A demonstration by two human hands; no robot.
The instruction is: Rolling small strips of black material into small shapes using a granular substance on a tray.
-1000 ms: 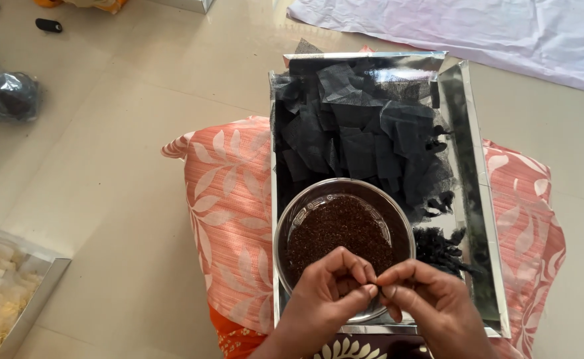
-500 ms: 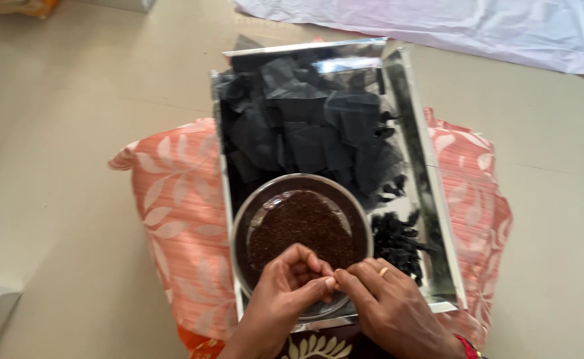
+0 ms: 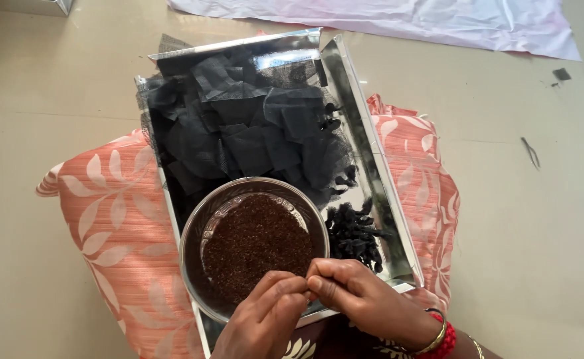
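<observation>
Something tiny and dark is pinched where both sets of fingertips meet; what it is cannot be told. The left hand (image 3: 265, 319) and right hand (image 3: 355, 299) are clenched on it, just above the near rim of the round steel bowl of dark brown seeds (image 3: 252, 242). Beyond the fingers lie black net squares (image 3: 252, 133) in the shiny silver tray (image 3: 365, 153), tied black bundles (image 3: 353, 233) to their right. Judging by that soft orange leaf-print pillow (image 3: 106, 226) underneath, a nudge could tip the bowl and scatter seeds.

Black mesh squares (image 3: 252, 126) fill a silver tray (image 3: 372, 166); the pillow (image 3: 112, 226) is salmon with white leaves; the grains (image 3: 255, 242) are dark brown.
</observation>
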